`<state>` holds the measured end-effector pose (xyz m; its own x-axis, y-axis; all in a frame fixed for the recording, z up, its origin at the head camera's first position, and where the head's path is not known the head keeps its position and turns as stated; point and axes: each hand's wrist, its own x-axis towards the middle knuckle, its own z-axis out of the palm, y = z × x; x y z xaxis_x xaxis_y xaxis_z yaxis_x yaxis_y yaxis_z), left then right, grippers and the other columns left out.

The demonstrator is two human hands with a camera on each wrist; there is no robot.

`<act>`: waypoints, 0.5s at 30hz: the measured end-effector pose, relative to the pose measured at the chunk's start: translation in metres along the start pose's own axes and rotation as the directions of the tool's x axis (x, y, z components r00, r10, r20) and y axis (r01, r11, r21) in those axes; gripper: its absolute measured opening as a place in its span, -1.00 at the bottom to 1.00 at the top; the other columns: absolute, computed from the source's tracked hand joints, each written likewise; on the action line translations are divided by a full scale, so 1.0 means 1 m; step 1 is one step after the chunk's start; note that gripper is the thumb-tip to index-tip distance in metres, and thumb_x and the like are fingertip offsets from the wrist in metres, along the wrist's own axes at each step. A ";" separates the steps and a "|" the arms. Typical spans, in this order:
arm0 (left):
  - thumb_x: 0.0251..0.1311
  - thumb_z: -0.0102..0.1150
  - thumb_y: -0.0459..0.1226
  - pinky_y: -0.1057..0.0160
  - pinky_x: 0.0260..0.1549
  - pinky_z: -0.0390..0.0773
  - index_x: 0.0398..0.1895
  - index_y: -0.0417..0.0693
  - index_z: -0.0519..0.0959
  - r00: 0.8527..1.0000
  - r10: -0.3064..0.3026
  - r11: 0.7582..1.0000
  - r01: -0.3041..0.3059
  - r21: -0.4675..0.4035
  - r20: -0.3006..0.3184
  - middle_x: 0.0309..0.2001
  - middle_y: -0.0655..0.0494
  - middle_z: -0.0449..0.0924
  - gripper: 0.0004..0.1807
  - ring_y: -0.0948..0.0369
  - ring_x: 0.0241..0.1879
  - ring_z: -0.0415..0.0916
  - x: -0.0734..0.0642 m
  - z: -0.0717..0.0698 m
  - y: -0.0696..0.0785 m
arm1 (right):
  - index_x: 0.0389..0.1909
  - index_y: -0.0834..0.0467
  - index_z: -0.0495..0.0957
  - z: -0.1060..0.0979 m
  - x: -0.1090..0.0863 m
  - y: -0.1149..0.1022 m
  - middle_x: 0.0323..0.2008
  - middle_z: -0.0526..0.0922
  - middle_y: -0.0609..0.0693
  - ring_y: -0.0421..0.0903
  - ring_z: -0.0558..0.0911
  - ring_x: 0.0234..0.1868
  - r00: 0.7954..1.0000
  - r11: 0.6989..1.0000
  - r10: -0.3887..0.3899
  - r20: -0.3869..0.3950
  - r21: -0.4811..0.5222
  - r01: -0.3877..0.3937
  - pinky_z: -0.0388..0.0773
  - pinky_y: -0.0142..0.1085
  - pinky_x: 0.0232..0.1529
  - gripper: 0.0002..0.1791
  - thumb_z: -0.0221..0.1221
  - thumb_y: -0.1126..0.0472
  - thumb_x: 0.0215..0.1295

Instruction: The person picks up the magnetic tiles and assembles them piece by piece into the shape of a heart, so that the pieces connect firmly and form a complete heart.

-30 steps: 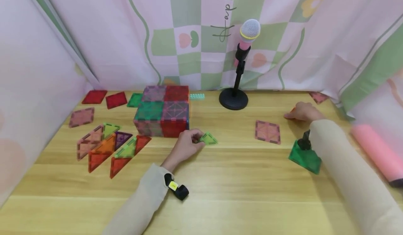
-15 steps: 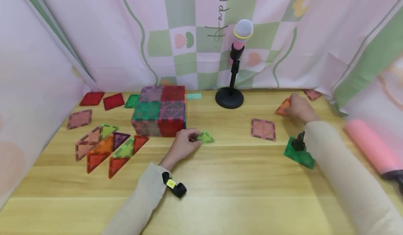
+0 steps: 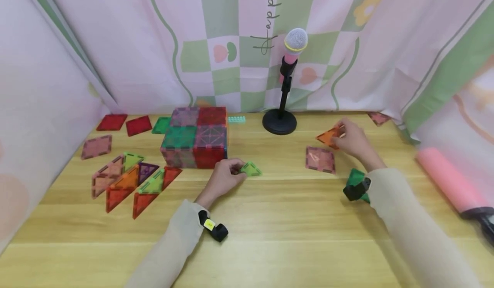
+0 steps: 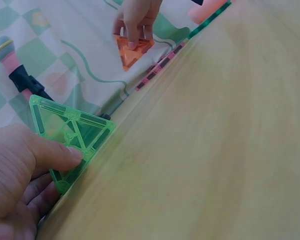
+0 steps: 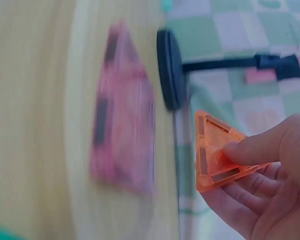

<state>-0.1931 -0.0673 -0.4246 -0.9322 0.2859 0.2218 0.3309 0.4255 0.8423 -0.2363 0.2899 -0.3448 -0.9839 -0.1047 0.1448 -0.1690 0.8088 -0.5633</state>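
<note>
Hands (image 3: 223,177) (image 3: 353,141) at wooden tabletop (image 3: 278,223), checked curtain (image 3: 220,17) behind: green triangle (image 3: 252,169) in left grip, orange triangle (image 3: 327,137) in right.

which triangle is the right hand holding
The orange triangle pinched by the right hand; the left hand holds a green triangle, and the triangles grouped at left lie on the table.

Left-held triangle (image 3: 252,169): was see-through light green
Right-held triangle (image 3: 326,137): was see-through orange
Flat square (image 3: 320,159): was dusty pink with darker edge marks
Box (image 3: 194,137): had a patchwork top — mauve, red and green — and a pink-and-red front
Flat triangles (image 3: 128,179): mixed pink, orange, red, purple and lime
Microphone (image 3: 296,40): was silver-grey, yellow-ringed and pink
Stand (image 3: 279,122): was black
Curtain (image 3: 220,17): bore sage-and-white checks
Counter (image 3: 285,232): was pale yellow, wood-grained
</note>
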 end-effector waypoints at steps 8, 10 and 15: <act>0.02 0.31 -0.44 0.30 -0.29 0.56 -0.24 -0.20 0.67 1.000 -0.001 1.000 0.001 -0.006 0.002 -0.28 -0.04 0.71 -0.80 0.19 -0.36 0.55 -0.002 0.000 0.000 | 0.02 0.37 0.36 0.030 -0.019 -0.028 -0.29 0.54 0.25 -0.24 0.55 -0.37 0.996 0.980 -0.061 0.070 0.195 0.046 0.50 -0.43 -0.42 -0.65 0.13 0.47 0.21; 0.02 0.31 -0.44 0.30 -0.29 0.56 -0.24 -0.20 0.67 1.000 0.000 1.000 0.000 -0.008 0.003 -0.28 -0.03 0.70 -0.81 0.20 -0.36 0.55 -0.001 0.000 0.000 | 0.02 0.35 0.39 0.037 -0.022 -0.034 -0.30 0.54 0.23 -0.23 0.56 -0.36 0.994 0.970 -0.075 0.082 0.237 0.054 0.53 -0.42 -0.41 -0.66 0.13 0.47 0.22; 0.02 0.31 -0.44 0.30 -0.29 0.56 -0.24 -0.19 0.67 1.000 -0.003 1.000 0.003 -0.009 0.003 -0.29 -0.03 0.70 -0.81 0.20 -0.36 0.55 0.000 0.001 0.000 | -0.05 0.34 0.38 0.050 -0.027 -0.049 -0.32 0.60 0.28 -0.18 0.58 -0.49 0.991 0.936 -0.060 0.123 0.352 0.013 0.56 -0.32 -0.52 -0.74 0.13 0.39 0.27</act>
<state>-0.1927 -0.0669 -0.4252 -0.9327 0.2875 0.2179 0.3268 0.4181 0.8475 -0.2045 0.2243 -0.3620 -0.9716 -0.2238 0.0773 -0.1916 0.5516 -0.8118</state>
